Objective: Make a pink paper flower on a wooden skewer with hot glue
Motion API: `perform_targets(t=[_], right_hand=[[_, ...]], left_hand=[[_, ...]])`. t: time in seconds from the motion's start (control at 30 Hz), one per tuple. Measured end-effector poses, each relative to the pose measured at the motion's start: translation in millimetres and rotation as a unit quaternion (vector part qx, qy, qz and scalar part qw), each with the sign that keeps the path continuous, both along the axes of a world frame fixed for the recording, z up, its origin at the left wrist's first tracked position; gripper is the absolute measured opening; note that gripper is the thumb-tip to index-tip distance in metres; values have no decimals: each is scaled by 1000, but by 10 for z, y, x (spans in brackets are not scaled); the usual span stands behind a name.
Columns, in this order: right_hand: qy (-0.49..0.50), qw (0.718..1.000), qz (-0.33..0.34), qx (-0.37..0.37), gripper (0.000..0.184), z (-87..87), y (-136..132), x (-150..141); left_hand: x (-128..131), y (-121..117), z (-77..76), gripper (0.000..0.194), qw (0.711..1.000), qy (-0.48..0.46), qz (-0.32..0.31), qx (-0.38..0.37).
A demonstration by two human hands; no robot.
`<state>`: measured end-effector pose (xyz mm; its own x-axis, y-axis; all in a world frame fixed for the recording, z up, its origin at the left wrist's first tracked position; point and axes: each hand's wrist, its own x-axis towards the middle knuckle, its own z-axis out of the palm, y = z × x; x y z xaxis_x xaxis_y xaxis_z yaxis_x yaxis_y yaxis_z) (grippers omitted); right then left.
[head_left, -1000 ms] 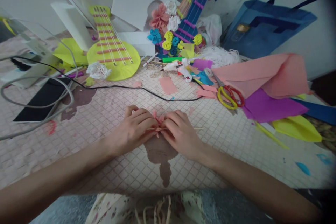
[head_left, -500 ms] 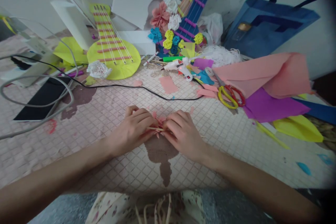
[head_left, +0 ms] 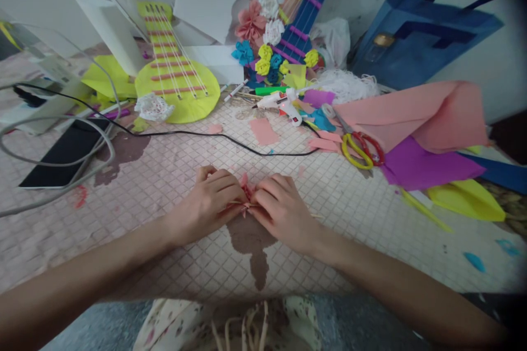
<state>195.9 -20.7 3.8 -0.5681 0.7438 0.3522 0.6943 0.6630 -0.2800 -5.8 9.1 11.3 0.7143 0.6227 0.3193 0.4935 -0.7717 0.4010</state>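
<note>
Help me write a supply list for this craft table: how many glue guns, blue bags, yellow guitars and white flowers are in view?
Glue gun: 1
Blue bag: 1
Yellow guitar: 1
White flowers: 4, one by the yellow guitar and three around the blue one
Total: 7
</note>
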Motion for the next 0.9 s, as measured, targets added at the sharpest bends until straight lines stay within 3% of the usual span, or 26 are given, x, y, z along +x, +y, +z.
perform_targets(t=[0.4,0.67,0.9], right_hand=[[8,1000,6,-10,15,14,-11,15],[5,1000,5,-8,16,14,-5,13],[-7,1000,8,-16,16,5,-4,17]], left_hand=[[-13,-4,6,7,1000,-9,-17,-7],[-67,-6,26,10,995,16,-50,80],[-79,-1,30,9,992,34,-51,109]])
